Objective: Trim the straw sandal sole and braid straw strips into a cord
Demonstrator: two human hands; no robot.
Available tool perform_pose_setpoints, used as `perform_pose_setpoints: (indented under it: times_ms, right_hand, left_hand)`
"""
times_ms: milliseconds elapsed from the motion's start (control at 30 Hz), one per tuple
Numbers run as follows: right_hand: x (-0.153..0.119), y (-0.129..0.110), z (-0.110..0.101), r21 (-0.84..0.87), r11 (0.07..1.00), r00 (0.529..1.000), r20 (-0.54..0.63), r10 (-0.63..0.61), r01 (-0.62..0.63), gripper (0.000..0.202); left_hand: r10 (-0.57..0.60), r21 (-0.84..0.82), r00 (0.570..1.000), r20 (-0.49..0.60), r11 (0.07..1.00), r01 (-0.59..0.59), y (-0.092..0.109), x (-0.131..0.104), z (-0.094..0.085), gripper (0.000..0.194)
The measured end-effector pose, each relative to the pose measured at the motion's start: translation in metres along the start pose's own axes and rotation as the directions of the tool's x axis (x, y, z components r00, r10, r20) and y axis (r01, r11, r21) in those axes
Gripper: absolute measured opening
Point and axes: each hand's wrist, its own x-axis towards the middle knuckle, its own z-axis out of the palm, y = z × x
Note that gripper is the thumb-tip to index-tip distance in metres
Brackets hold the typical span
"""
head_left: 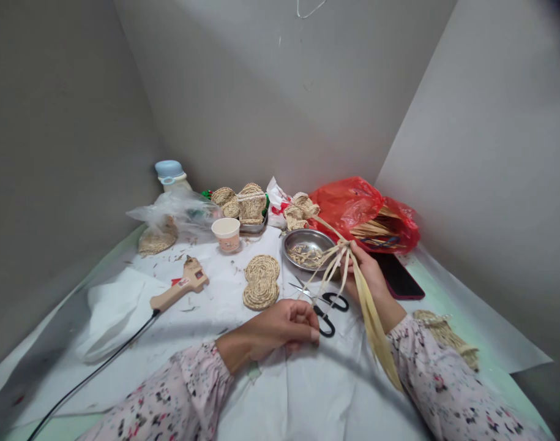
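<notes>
My right hand (366, 274) is closed around the gathered top of a bundle of pale straw strips (369, 312). One broad strip hangs down beside the wrist, and thinner ones fan out to the left over a steel bowl (308, 233). Lower and to the left, my left hand (286, 324) has its fingers curled together. Thin strands run down toward its fingertips, but what lies between them is hidden. Scissors with black handles (337, 301) lie partly open under the strands. Just beyond my left hand rests a figure-eight piece of coiled straw braid (261, 282).
A glue gun (181, 286) with a black cord lies left, near crumpled white paper (119, 306). Farther back stand a paper cup (226, 235), woven straw pieces (251, 205) and a blue-lidded bottle (169, 174). A red bag (348, 208), a phone (401, 278) and another straw piece (447, 337) are right.
</notes>
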Motion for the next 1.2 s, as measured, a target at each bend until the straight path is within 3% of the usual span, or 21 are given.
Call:
perform_pose_setpoints:
  times_ms: [100, 233, 333, 467, 567, 767, 1000, 1100, 1200]
  right_hand:
    - [-0.009, -0.002, 0.012, 0.091, 0.988, 0.992, 0.03, 0.12, -0.122, 0.036]
    - [-0.027, -0.005, 0.026, 0.078, 0.969, 0.959, 0.178, 0.219, -0.236, 0.027]
    - [-0.039, -0.005, 0.033, 0.012, 0.962, 0.928, 0.269, 0.26, -0.273, 0.027]
    - [-0.045, -0.001, 0.037, -0.003, 0.959, 0.92, 0.282, 0.272, -0.283, 0.028]
    - [-0.045, 0.005, 0.038, -0.016, 0.959, 0.915, 0.296, 0.274, -0.282, 0.031]
    - [-0.04, 0.012, 0.033, -0.112, 0.971, 0.927, 0.294, 0.234, -0.21, 0.03]
    - [-0.042, 0.014, 0.036, -0.369, 0.929, 0.934, 0.34, 0.11, 0.025, 0.022]
    - [-0.044, 0.015, 0.037, -0.403, 0.915, 0.915, 0.373, 0.155, 0.01, 0.024]
    - [-0.044, 0.014, 0.036, -0.355, 0.93, 0.901, 0.365, 0.233, -0.096, 0.031]
  left_hand:
    - [0.045, -0.124, 0.998, -0.034, 0.991, -0.049, 0.0, 0.002, 0.0, 0.021]
    - [0.063, -0.294, 0.992, -0.114, 0.951, -0.094, 0.0, 0.003, -0.002, 0.021]
    - [0.097, -0.381, 0.989, -0.114, 0.915, -0.134, 0.001, 0.002, -0.003, 0.021]
    - [0.13, -0.47, 0.988, -0.078, 0.87, -0.151, 0.005, 0.0, -0.001, 0.021]
    - [0.135, -0.531, 0.984, -0.114, 0.829, -0.175, 0.009, 0.001, -0.001, 0.025]
    - [0.091, -0.537, 0.993, -0.076, 0.835, -0.118, 0.011, 0.001, -0.004, 0.056]
    - [0.156, -0.311, 0.966, -0.207, 0.926, -0.216, 0.004, 0.003, 0.003, 0.037]
    - [0.119, -0.275, 0.963, -0.242, 0.943, -0.186, 0.002, 0.006, 0.004, 0.038]
    - [0.12, -0.28, 0.962, -0.245, 0.941, -0.189, 0.0, 0.008, 0.001, 0.034]
